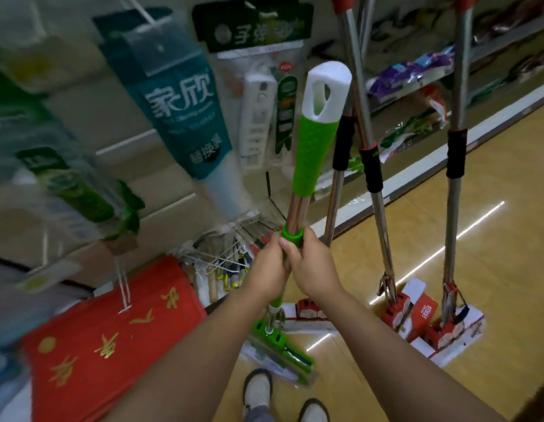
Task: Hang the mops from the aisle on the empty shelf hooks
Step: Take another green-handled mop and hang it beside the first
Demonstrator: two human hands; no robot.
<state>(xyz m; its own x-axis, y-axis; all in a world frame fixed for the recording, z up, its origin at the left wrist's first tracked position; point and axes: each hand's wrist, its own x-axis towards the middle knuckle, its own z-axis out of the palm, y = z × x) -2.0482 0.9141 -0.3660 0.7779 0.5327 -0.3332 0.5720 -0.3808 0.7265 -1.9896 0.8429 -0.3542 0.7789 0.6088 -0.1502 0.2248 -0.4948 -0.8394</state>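
Observation:
A green mop stands upright in front of me, with a green grip, a white top end with a hanging hole, and a shiny metal pole. Its green sponge head is near the floor by my feet. My left hand and my right hand both clasp the pole at a green collar, side by side. To the right, three red-and-steel mops hang or stand with their red-and-white packaged heads near the floor. No empty hook is clearly visible.
Blurred packaged goods hang on the shelf wall at left, among them a teal refill pack and a power strip. A red mat lies low at left. Shelves with goods line the far side of the yellow floor.

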